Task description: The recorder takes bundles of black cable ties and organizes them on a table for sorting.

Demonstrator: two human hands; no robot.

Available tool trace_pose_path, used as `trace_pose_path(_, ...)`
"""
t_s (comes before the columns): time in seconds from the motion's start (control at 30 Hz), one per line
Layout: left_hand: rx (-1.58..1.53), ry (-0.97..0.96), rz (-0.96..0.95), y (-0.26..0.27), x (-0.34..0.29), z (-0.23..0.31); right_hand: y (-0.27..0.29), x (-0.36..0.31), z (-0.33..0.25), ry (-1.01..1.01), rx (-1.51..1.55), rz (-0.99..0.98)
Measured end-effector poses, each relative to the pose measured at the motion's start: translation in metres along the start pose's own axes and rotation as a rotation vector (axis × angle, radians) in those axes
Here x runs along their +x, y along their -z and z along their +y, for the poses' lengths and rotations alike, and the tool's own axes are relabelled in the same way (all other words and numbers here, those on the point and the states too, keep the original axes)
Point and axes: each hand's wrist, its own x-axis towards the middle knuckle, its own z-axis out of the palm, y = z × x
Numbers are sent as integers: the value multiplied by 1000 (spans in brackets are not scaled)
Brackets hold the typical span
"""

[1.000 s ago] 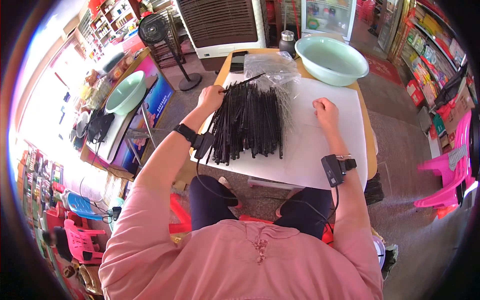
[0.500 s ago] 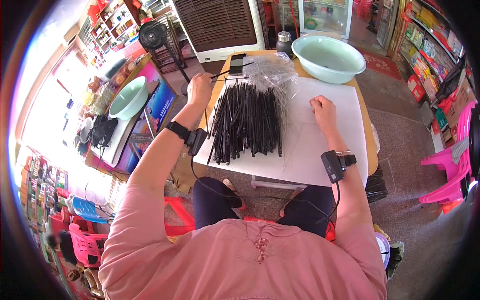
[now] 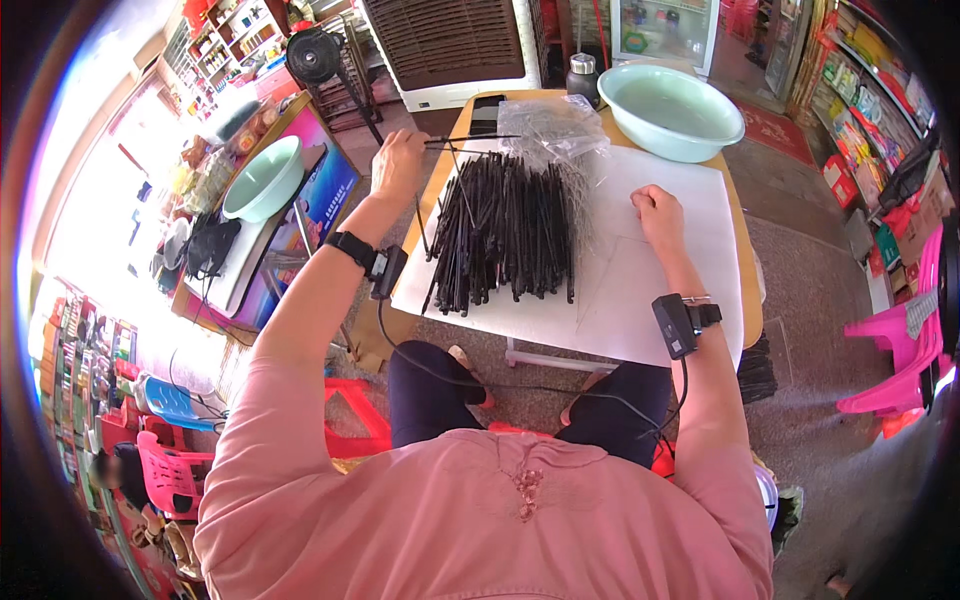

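A thick pile of long, thin black sticks (image 3: 505, 235) lies on the white sheet (image 3: 660, 310) covering the table. My left hand (image 3: 400, 163) is closed at the table's far left edge, with a few black sticks (image 3: 470, 139) reaching rightward from its fingers over the top of the pile. To the right of the pile, my right hand (image 3: 660, 215) is held over the sheet with its fingers pinched together. Whatever it may hold is too fine to make out. A clear plastic bag (image 3: 555, 128) with thin wire-like strands lies against the pile's upper right.
A pale green basin (image 3: 672, 112) stands at the table's far right, beside a dark bottle (image 3: 582, 78). A dark phone-like object (image 3: 487, 115) lies at the far edge. A second basin (image 3: 263, 180) sits on the left side table. A cable (image 3: 520, 388) links my wrist devices.
My left hand has risen slightly, and the sticks in it now lie more level across the pile's top. The right hand stays pinched in nearly the same place. The view has shifted a little.
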Motion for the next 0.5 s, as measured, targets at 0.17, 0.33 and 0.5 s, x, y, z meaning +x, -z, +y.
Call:
trace_pose_path(0.17, 57, -183, 144, 32, 32, 12, 3, -3, -4, -11, -16, -13)
trace_pose_path(0.33, 22, -160, 291, 40, 58, 2, 2, -2, -5, 13, -28, -32)
trace_pose_path(0.5, -850, 582, 84, 55, 50, 35, 6, -3, -10, 10, 64, 24)
